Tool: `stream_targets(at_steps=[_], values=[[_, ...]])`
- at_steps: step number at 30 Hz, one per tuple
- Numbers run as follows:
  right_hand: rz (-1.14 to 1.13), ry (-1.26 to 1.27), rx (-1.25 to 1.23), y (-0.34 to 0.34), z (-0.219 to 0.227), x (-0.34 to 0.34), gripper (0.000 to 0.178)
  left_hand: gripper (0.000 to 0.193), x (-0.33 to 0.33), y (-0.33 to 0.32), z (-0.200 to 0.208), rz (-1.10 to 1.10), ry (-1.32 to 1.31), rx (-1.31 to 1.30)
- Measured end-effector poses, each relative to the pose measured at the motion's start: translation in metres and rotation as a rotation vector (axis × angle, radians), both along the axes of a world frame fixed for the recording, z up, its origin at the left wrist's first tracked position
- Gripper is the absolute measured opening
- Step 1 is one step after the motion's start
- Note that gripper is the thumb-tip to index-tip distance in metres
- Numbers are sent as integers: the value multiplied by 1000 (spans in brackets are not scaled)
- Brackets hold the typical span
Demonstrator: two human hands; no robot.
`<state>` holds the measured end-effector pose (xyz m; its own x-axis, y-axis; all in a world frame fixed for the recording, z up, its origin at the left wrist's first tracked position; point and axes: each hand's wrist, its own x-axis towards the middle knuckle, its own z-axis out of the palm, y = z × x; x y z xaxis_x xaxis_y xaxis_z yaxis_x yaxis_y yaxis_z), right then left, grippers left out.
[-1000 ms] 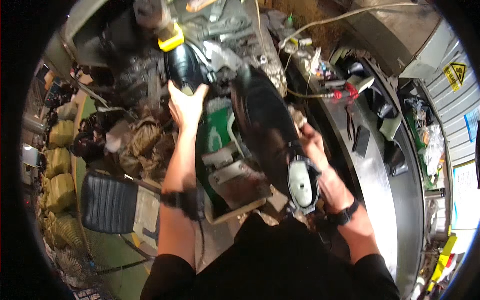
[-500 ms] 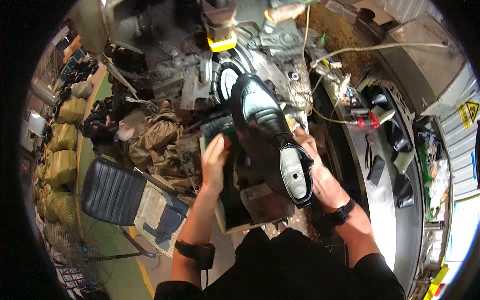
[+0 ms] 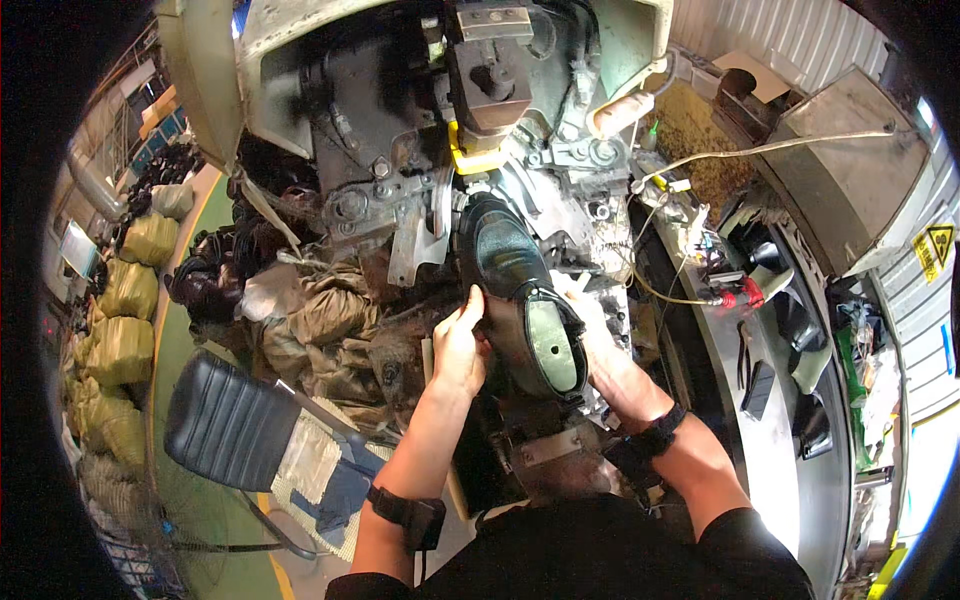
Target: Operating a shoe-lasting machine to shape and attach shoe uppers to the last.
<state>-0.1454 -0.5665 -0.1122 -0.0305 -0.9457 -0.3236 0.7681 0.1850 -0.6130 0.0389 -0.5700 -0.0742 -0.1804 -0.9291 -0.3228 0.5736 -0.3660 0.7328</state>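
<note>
Left hand [image 3: 458, 345] and right hand [image 3: 600, 345] each close a firm grip around a glossy black leather shoe [image 3: 515, 290], toe against the greasy steel machine [image 3: 420, 150].

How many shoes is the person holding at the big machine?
1. A black shoe sits between the left hand and right hand, its toe pushed into the machine. More shoes may be hidden in the dark heap on the left.
</note>
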Motion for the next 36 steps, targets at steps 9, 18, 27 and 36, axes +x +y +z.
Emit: stream_targets(at_steps=[9,18,27,36], values=[[89,-11,-58,-33,-8,-4,12,37,5,-48,-14,-72,91,30],[42,559,20,-34,9,-3,25,29,-23,-30,-27,346,-293,-49],[43,1578,-273,-55,-73,-20,32,39,-43,-40,-59,520,-618,12],[-202,1436,-301,-56,-67,-1,32,35,-47,-51,-92,597,-349,11]])
